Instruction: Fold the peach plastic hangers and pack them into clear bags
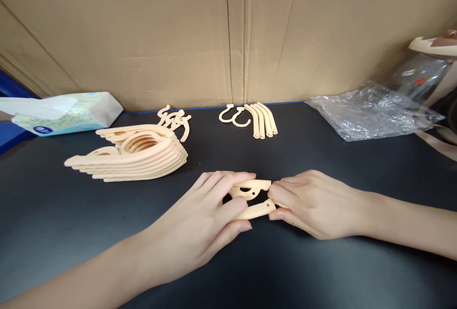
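Near the middle of the black table (pixel 228 275), my left hand (pixel 210 214) wraps its fingers and thumb round a beige plastic folding-hanger body (pixel 255 210), which has small holes at its ends. My right hand (pixel 321 204) is closed at the body's right end. A short part of a slim beige hanger arm (pixel 281 203) shows between its thumb and fingers; the rest is hidden. Whether that arm is joined to the body I cannot tell. Beyond my hands lie several loose curved hanger arms (pixel 263 121) side by side, with two hanger hooks (pixel 225 116) just left of them.
A neat stack of beige hanger bodies (pixel 150 165) is at left, with a small heap of hooks (pixel 174 119) behind it. A tissue pack (pixel 71 114) lies far left. Crumpled clear plastic (pixel 371 114) is at back right. A cardboard wall (pixel 160 37) closes off the rear.
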`<state>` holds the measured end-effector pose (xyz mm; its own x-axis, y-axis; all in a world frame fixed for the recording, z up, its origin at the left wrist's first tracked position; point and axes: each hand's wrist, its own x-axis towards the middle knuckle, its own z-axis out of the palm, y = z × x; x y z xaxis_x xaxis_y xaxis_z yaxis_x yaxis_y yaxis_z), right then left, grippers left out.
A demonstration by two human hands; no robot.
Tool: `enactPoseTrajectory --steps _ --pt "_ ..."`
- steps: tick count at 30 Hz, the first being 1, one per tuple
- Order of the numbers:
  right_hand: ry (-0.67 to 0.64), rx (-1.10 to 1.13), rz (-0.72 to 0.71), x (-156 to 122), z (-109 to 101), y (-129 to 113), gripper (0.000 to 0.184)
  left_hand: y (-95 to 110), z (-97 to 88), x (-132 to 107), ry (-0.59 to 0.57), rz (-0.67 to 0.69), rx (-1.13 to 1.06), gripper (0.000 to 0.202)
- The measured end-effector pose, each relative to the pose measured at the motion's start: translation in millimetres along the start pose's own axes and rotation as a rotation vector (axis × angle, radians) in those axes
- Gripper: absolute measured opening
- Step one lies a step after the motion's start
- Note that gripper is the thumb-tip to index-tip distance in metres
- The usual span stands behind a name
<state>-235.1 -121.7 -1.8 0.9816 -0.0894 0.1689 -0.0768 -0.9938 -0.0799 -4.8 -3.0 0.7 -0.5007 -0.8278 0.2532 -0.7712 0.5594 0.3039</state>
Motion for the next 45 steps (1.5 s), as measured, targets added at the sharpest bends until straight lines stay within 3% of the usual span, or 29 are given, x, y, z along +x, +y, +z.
enactPoseTrajectory --steps 6,12,30,45 --pt "-0.03 0.019 0.008 -0.2 -1.0 -0.4 0.032 -0.7 0.2 0.0 0.015 0.008 -0.001 0.017" --pt "-0.025 0.018 -0.016 -1.2 -0.2 -2.8 0.036 -0.7 0.1 -0.9 -0.041 -0.004 -0.016 0.017" --pt "0.19 -0.249 -0.103 1.5 -1.2 -8.8 0.04 -0.9 -0.4 0.2 -0.064 0.004 -0.033 0.018" --pt "0.257 -0.194 -0.061 2.6 3.7 -8.8 0.034 -0.7 1.3 1.4 -0.01 -0.005 0.015 0.015"
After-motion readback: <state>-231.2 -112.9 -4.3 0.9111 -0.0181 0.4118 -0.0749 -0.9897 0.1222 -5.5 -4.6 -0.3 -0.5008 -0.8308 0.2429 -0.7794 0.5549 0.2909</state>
